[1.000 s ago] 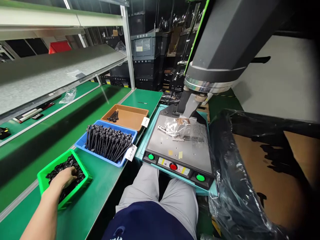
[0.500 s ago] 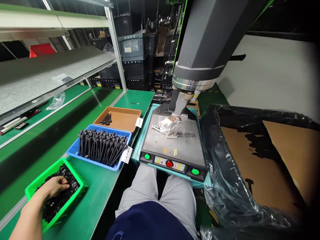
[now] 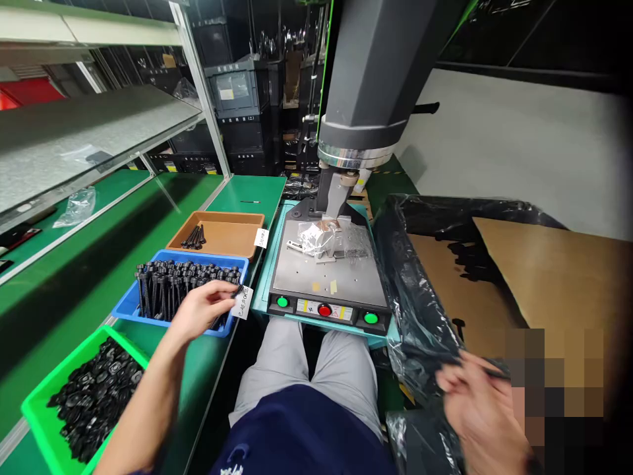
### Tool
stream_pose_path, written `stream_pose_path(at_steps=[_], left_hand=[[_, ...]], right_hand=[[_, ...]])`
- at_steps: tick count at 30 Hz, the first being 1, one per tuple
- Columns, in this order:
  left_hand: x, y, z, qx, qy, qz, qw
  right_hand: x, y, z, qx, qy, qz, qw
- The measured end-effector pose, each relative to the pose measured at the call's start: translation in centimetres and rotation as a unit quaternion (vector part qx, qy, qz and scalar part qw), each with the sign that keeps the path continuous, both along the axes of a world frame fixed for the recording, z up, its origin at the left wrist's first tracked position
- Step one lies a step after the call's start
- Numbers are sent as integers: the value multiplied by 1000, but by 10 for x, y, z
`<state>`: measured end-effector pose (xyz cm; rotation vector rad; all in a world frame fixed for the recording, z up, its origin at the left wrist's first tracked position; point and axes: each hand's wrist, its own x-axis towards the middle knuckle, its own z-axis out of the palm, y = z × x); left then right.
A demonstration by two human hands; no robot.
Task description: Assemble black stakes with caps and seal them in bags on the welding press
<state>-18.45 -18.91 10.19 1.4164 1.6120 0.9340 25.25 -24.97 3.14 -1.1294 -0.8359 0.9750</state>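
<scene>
My left hand [image 3: 202, 307] hovers over the front right corner of the blue tray [image 3: 123, 307], which is full of long black bolts [image 3: 173, 285]. Its fingers are pinched on a small black part. A green bin [image 3: 30, 404] of small black pieces [image 3: 89, 396] sits behind it at the lower left. My right hand [image 3: 475, 399] is low on the right, smeared by motion, at the edge of the black plastic liner [image 3: 420, 310] of a cardboard box [image 3: 544, 277]. What its fingers are doing is unclear.
A brown tray [image 3: 232, 232] holds a few bolts [image 3: 194, 236]. In front of my knees stands a press with a grey base plate [image 3: 326, 274], two green buttons [image 3: 282, 302] and a red one [image 3: 324, 310]. Crumpled clear film [image 3: 314, 236] lies under its head [image 3: 346, 142]. Metal shelves run along the left.
My left hand has left the green bin and moved right to the blue tray's corner, now pinching a small part. My right hand has come into view. The view has swung right.
</scene>
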Motion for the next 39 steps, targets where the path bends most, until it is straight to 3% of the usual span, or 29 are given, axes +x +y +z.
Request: stream_pose_path(at_steps=[1,2,5,9,19,27,33,37,39], left_hand=[[22,9,-4,19,-43,-28,999],[42,16,-8,25,-80,-63,994],[87,28,-22,10,-174,-136,975],[113,29,-32,26,-219,-167,961],[115,32,-37,56,-230,-195,952],[115,38,-44,30,-253,-228,940],[123,41,-58,17,-303,-177,936],[128,43,-64,-11,-374,-132,918],[130,44,-65,-16,-374,-136,917]], right_hand=[[-13,7,1,24,21,-50,998],[-27,14,3,28,31,-43,998],[-73,34,11,18,65,71,995],[-104,44,15,18,95,139,986],[-106,46,9,-24,145,170,974],[-101,48,-10,37,100,202,974],[-106,41,-27,93,51,160,981],[-101,39,-31,114,-100,245,958],[-99,42,-32,83,-92,279,952]])
